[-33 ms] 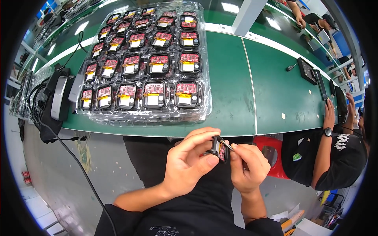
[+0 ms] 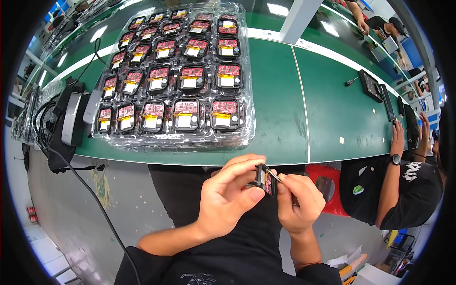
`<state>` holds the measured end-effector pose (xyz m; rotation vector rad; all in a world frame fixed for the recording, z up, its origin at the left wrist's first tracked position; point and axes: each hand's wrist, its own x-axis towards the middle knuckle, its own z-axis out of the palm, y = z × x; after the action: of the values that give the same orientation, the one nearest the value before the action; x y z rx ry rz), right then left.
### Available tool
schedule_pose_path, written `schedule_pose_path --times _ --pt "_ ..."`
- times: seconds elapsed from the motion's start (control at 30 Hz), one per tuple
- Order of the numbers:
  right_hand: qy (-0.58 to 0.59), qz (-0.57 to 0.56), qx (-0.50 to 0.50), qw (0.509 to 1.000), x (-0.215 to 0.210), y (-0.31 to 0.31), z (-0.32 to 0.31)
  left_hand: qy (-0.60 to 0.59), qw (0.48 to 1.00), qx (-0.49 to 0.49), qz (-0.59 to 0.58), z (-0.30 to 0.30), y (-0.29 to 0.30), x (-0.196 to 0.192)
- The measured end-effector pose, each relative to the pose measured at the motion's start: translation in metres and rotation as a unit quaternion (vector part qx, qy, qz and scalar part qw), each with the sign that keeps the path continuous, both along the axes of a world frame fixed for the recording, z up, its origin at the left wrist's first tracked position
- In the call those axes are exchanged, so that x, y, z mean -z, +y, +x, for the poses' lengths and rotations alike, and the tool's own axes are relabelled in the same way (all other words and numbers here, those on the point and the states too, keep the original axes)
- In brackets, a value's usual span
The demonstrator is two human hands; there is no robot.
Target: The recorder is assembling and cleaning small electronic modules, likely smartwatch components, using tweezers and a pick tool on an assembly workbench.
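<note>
Between both hands, upright black module [image 2: 264, 179].

The surface [image 2: 332, 109] is matt green, faintly scuffed. On it, at ten o'clock, the tray [image 2: 247, 118] is clear, glossy moulded plastic catching glare. The small module [image 2: 264, 179] in the left hand [image 2: 228, 199] has a black plastic frame; the thin tool [image 2: 274, 175] looks like shiny metal.

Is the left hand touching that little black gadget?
Touching. The head view shows the left hand pinching the small black module between thumb and fingers, below the table edge, while the right hand pokes a thin tool into it.
</note>
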<state>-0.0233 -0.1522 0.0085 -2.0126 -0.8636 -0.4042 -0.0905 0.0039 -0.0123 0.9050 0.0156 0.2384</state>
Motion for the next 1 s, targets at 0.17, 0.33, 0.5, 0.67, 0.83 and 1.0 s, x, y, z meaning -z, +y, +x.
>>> schedule_pose_path --times 0.17,0.33,0.5,0.67,0.83,1.0 --pt "-0.036 -0.006 -0.007 0.999 -0.005 0.003 0.001 -0.009 1.0 -0.022 0.005 -0.005 0.002 -0.006" --pt "0.084 0.087 -0.065 0.991 -0.005 -0.017 0.017 0.005 1.0 0.013 -0.011 -0.01 0.032 -0.047" --pt "0.1 0.088 -0.032 0.991 0.002 -0.024 0.052 -0.08 0.978 -0.044 0.187 0.019 0.093 -0.102" --pt "0.213 0.188 0.006 0.959 -0.003 0.002 0.088 -0.049 0.993 -0.043 0.099 0.1 0.146 -0.142" --pt "0.327 0.315 0.019 0.891 0.006 -0.004 0.107 0.065 0.891 -0.115 0.433 0.179 0.191 -0.132" --pt "0.354 0.35 0.009 0.867 0.003 -0.006 0.105 0.024 0.728 -0.177 0.662 0.226 0.231 -0.099"
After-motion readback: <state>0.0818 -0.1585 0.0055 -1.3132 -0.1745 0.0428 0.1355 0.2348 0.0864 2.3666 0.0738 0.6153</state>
